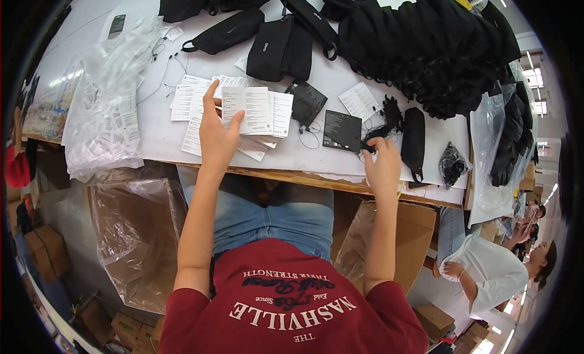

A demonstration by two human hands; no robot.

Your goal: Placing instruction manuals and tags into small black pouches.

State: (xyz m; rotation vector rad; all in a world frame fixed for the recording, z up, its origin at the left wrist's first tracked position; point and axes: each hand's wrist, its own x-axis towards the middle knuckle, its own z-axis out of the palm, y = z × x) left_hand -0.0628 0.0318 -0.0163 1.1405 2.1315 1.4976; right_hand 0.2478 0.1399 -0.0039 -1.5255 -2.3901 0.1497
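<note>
"What's the left hand [218, 136] doing?"
"Gripping a white printed card [249, 107] between thumb and fingers, over the loose white sheets [192, 132] on the table [304, 162]."
"And the right hand [384, 166]?"
"Its fingertips are bent at the tangle of black cords [390, 115], just beside a dark square card [342, 130]; whether they pinch a cord, I can't tell."
"And nearby?"
"A slim black pouch [413, 138], farther right."

The left hand [220, 135] is holding a flat white paper leaflet [252, 110] over a messy pile of white printed papers [191, 138]. The right hand [383, 165] is touching a bunch of thin black strings [390, 115]. Soft black cloth bags [280, 49] are lying on the long white table [158, 126].
</note>
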